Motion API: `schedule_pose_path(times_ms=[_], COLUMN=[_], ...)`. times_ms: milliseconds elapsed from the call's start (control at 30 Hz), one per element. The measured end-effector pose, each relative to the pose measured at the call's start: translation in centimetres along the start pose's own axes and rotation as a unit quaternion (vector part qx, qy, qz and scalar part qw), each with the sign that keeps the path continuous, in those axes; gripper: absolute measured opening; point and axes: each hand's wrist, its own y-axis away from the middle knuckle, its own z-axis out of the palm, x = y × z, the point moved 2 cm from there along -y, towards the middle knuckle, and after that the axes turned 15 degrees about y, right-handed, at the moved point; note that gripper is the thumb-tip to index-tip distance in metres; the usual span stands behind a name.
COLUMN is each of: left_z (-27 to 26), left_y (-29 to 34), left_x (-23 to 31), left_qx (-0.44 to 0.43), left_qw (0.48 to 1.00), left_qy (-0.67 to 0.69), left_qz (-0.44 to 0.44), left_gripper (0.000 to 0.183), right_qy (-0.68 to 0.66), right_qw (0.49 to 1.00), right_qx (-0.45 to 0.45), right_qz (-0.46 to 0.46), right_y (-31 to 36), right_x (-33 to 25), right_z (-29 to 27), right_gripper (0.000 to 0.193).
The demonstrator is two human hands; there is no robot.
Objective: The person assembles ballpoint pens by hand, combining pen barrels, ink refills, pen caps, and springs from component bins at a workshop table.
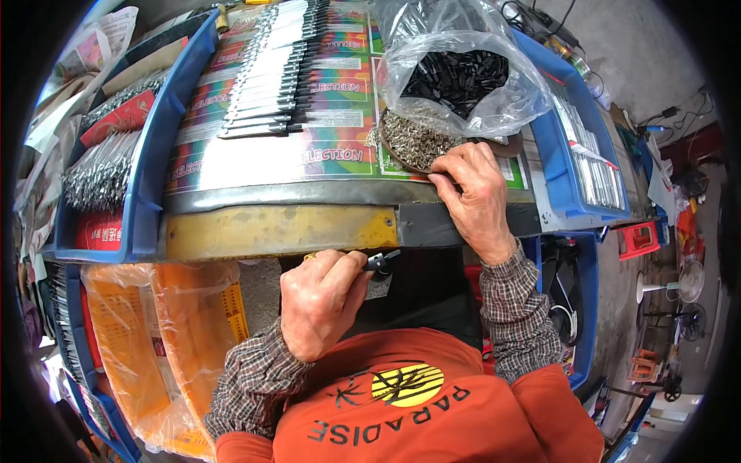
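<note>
My left hand (323, 301) is closed around a small dark piece with a thin grey tip (381, 261), held in front of the bench edge; the rest of it is hidden in the fist. My right hand (474, 193) reaches over the bench top beside a heap of small metal parts (421, 142), which look like short screws or pins. Its thumb and fingertips are curled together at the heap's near edge, and anything between them is too small to make out. Behind the heap lies an open clear plastic bag (525, 100) of small black parts (459, 77).
A long row of slim silver pieces with black ends (270, 69) lies on the colourful printed bench cover (340, 166). Blue bins stand left (150, 185) and right (567, 166), holding thin metal pieces. An orange crate (123, 332) lined with clear plastic sits below the bench at left.
</note>
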Motion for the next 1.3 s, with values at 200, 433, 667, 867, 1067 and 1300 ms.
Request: schedule_pose_path(times_ms=[200, 433, 667, 867, 1067, 1300], left_z=[0.0, -0.1, -0.1, 0.0, 0.3, 0.6], left_y=[0.0, -0.2, 0.3, 0.3, 0.3, 0.6], left_x=[-0.1, 0.0, -0.1, 0.4, 1.0, 1.3], left_qx=[-0.001, -0.01, -0.015, -0.024, -0.032, -0.028], left_qw=[1.0, 0.999, 1.0, 1.0, 0.999, 0.998], left_qy=[-0.001, -0.021, -0.013, -0.002, -0.004, -0.034], left_qz=[0.008, 0.025, 0.004, -0.008, 0.007, 0.036], left_gripper=[0.02, 0.023, 0.022, 0.022, 0.023, 0.024], right_qy=[-0.01, -0.091, -0.128, -0.307, -0.348, -0.369], right_qw=[0.999, 0.991, 0.99, 0.941, 0.929, 0.915], right_qx=[-0.032, -0.095, -0.057, -0.134, -0.119, -0.152], right_qz=[-0.024, 0.007, 0.017, 0.037, 0.033, 0.064], right_y=[-0.8, -1.6, 0.2, 3.1, 4.4, 4.7], right_x=[0.5, 1.6, -0.9, -5.0, -6.0, -6.1], right_z=[0.0, -0.1, -0.7, -2.3, -2.0, -2.2], right_gripper=[0.012, 0.01, 0.008, 0.011, 0.011, 0.009])
